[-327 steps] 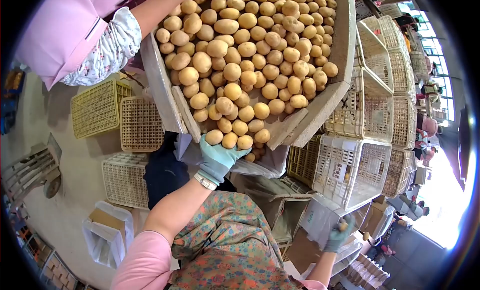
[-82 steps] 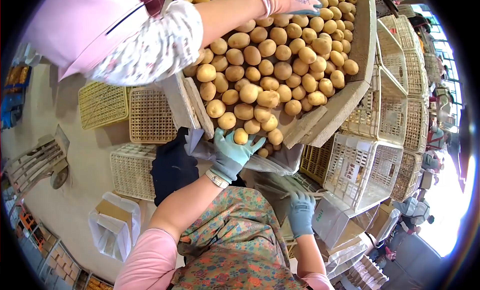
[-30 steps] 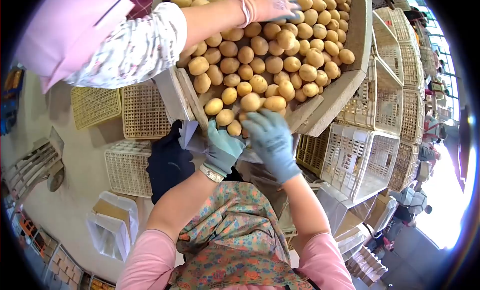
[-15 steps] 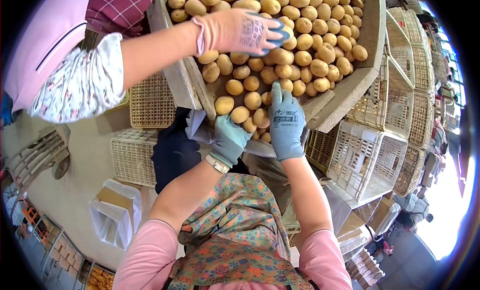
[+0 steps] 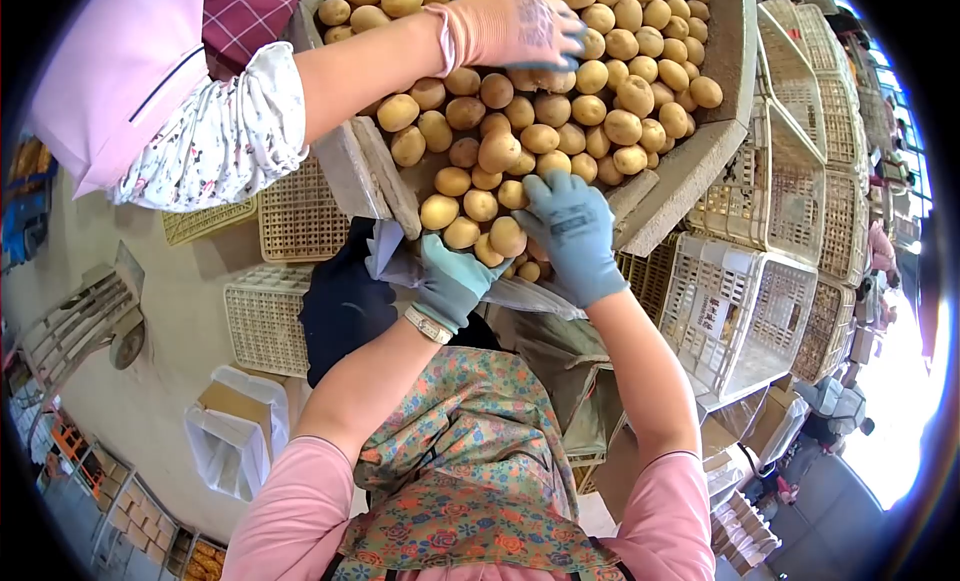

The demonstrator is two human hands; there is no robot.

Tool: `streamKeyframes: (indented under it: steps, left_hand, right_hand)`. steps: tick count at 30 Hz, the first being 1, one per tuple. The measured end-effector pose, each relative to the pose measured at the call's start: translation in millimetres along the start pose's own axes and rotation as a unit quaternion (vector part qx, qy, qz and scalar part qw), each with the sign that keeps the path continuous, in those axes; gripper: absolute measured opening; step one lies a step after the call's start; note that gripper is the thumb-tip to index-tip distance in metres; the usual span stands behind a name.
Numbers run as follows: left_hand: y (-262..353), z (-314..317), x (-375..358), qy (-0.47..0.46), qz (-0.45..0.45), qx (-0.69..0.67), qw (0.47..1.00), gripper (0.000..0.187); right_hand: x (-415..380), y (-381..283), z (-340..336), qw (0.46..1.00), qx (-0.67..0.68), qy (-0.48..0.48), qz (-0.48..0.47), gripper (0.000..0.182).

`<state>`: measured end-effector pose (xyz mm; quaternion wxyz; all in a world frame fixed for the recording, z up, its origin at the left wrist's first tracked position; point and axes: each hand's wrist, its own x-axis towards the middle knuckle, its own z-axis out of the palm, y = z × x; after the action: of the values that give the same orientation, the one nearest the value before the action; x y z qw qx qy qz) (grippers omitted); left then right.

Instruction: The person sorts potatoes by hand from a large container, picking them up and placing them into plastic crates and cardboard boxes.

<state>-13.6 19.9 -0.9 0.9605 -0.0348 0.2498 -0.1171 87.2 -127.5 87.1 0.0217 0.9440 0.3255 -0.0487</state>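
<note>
A big trough (image 5: 700,141) is heaped with yellow potatoes (image 5: 560,111). My left hand (image 5: 450,281), in a teal glove with a watch at the wrist, cups the trough's low outlet from below, touching the bottom potatoes (image 5: 462,231). My right hand (image 5: 575,231), in a blue-grey glove, lies spread over the potatoes at the outlet. A clear plastic bag (image 5: 520,296) hangs under the outlet between my hands. A co-worker's pink-gloved hand (image 5: 510,31) rests on the pile higher up.
Stacked white and yellow plastic crates (image 5: 740,311) stand to the right, more crates (image 5: 270,321) lie on the floor at the left. A bagged cardboard box (image 5: 225,431) sits lower left. The co-worker's pink sleeve (image 5: 130,81) fills the upper left.
My right hand came up from below to the outlet and now spreads over the potatoes. The co-worker's hand shifted slightly up the pile. My left hand stays under the outlet.
</note>
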Motion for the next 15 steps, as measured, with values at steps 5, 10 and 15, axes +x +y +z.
streamKeyframes:
  steps: [5,10,15]
  left_hand:
    - [0.2,-28.0,1.4,-0.003,-0.023,-0.066,0.998,0.066]
    - [-4.7,-17.6,-1.8,-0.066,0.074,0.246,0.964,0.054]
    - [-2.8,-1.6,-1.3,-0.001,0.023,-0.081,0.996,0.053]
  right_hand:
    - [-37.2,-35.6,-34.2,0.834,0.497,0.027,0.238,0.032]
    - [-60.8,-36.9,-35.8,0.748,0.602,-0.035,0.278,0.023]
    - [-39.7,27.8,-40.6,0.631,0.739,0.121,0.204,0.04]
